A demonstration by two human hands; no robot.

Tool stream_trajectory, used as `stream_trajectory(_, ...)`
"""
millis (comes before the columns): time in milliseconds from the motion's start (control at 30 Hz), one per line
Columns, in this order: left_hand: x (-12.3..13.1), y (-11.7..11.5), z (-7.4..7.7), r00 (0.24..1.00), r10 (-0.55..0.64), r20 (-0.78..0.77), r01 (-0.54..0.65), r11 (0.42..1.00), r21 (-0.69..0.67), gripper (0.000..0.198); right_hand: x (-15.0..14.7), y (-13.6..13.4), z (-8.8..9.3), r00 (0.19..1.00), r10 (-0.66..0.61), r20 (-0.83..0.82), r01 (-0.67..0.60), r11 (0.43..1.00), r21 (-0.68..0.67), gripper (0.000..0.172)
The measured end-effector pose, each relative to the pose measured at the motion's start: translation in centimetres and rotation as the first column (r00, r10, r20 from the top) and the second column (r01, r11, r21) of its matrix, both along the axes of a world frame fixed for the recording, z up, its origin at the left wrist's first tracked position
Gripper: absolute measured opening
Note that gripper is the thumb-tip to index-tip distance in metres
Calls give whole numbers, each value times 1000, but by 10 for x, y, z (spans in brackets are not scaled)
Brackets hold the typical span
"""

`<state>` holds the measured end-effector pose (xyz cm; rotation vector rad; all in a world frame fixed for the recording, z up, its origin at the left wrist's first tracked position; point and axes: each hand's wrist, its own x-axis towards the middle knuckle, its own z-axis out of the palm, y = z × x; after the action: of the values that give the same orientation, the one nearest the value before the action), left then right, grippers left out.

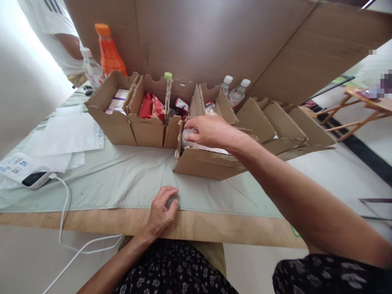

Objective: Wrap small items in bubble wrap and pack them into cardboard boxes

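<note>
My right hand [208,130] reaches into a narrow cardboard box [211,165] that stands forward of the row. Its thumb and fingers close around a whitish, translucent rounded thing [186,141] at the box's left end; its kind is not clear. Some white contents show under the wrist. My left hand [163,206] rests at the table's front edge, fingers loosely curled with the thumb apart, and nothing shows in it.
Cardboard bins [150,132] hold white boxes [118,102] and red packets [152,107]. Behind them stand an orange bottle [112,55] and several clear bottles. A white power bank [36,179] with a cable [65,192] and plastic sleeves [65,132] lie left. Another person [58,45] stands behind, left.
</note>
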<state>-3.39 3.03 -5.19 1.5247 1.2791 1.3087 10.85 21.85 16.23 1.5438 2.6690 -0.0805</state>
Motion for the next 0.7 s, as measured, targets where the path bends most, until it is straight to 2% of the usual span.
stream_trajectory(100, 1, 0, 1, 1000, 15, -3, -15, 1000, -5, 23, -6, 0, -9, 999, 19, 50, -19, 1000, -17, 21)
stream_trajectory(200, 3, -5, 2, 999, 41, -2, -41, 999, -3, 20, 0, -8, -6, 999, 41, -27, -40, 999, 10, 27)
stream_trajectory(300, 6, -11, 11, 994, 107, -14, -107, 994, 7, 26, 34, -37, 8, 955, 41, -293, 12, 984, 176, 33)
stream_trajectory(367, 10, -9, 22, 990, 141, -28, -140, 990, 17, 39, 70, -69, 9, 861, 48, -506, 122, 947, 297, 28)
stream_trajectory(400, 12, -5, 29, 988, 150, -31, -149, 988, 28, 47, 90, -86, 5, 801, 47, -597, 202, 917, 344, 25)
stream_trajectory(467, 16, 9, 43, 986, 163, -20, -162, 985, 59, 64, 128, -116, -18, 661, 12, -750, 410, 831, 375, 21)
stream_trajectory(533, 20, 30, 55, 986, 165, 9, -165, 983, 79, 77, 155, -134, -54, 494, -54, -868, 594, 750, 291, 25)
stream_trajectory(600, 21, 53, 63, 988, 147, 53, -150, 987, 64, 87, 164, -137, -92, 378, -146, -914, 628, 766, 137, 44)
stream_trajectory(667, 20, 73, 69, 989, 107, 105, -111, 993, 36, 89, 155, -131, -121, 320, -217, -922, 557, 831, -3, 59)
stream_trajectory(700, 20, 80, 71, 989, 77, 129, -80, 997, 17, 87, 147, -126, -129, 302, -229, -925, 505, 862, -49, 61)
